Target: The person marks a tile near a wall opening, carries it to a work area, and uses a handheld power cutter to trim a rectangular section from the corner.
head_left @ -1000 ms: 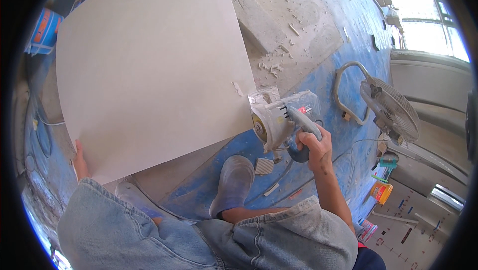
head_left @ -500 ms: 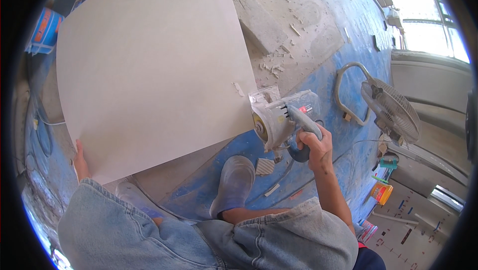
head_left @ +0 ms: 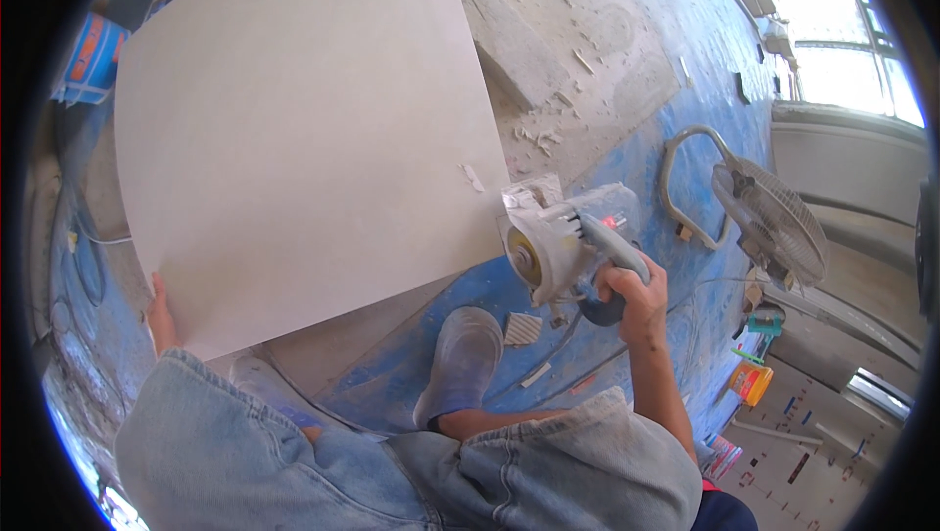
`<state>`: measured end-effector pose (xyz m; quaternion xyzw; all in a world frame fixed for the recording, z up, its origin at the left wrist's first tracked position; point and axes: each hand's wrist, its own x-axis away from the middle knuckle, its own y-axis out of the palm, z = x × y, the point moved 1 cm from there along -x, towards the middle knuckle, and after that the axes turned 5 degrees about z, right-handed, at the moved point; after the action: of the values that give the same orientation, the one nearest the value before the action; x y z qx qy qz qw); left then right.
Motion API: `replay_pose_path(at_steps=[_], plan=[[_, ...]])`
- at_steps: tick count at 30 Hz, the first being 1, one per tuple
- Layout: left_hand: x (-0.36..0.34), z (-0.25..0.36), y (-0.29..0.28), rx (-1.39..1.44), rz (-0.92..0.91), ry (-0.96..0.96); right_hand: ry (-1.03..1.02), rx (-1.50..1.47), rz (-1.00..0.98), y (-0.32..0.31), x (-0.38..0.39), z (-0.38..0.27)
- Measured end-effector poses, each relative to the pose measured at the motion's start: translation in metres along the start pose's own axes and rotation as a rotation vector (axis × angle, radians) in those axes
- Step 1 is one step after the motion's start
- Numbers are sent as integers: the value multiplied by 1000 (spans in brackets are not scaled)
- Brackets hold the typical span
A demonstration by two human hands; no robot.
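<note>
A large pale square panel [head_left: 304, 130] fills the upper left, a small white chip near its right edge. My left hand [head_left: 161, 316] grips the panel's lower left edge, its fingertips along that edge. My right hand [head_left: 636, 301] is wrapped round the grey handle of a dusty circular saw [head_left: 553, 247], which has a yellowish disc and a clear plastic part. The saw is at the panel's lower right corner; whether it touches the panel I cannot tell. My booted feet [head_left: 455, 365] stand just below the panel.
A dusty board [head_left: 597, 42] with scattered offcuts lies behind the saw on a blue floor covering [head_left: 676, 355]. A fan [head_left: 774, 213] lies tipped at the right. Blue buckets [head_left: 88, 56] stand upper left, an orange tub [head_left: 747, 379] lower right. Cables run along the floor.
My right hand and the saw have shifted slightly right and down from the panel's corner. The whole view has moved very slightly. My left hand keeps its hold.
</note>
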<state>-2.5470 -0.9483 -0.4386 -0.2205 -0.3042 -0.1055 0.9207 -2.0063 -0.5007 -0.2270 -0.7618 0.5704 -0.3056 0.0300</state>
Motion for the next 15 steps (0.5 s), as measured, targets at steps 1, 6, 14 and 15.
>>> replay_pose_path(at_steps=[1, 6, 14, 15], plan=[[0, 5, 3, -12, 0, -11, 8, -22, 16, -6, 2, -2], [-12, 0, -16, 153, -207, -153, 52, -75, 89, -30, 8, -19], [48, 42, 29, 283, -454, -400, 328, -305, 225, -59, -1, -8], [48, 44, 31, 285, -458, -408, 366, -421, 245, -60, -2, -4]])
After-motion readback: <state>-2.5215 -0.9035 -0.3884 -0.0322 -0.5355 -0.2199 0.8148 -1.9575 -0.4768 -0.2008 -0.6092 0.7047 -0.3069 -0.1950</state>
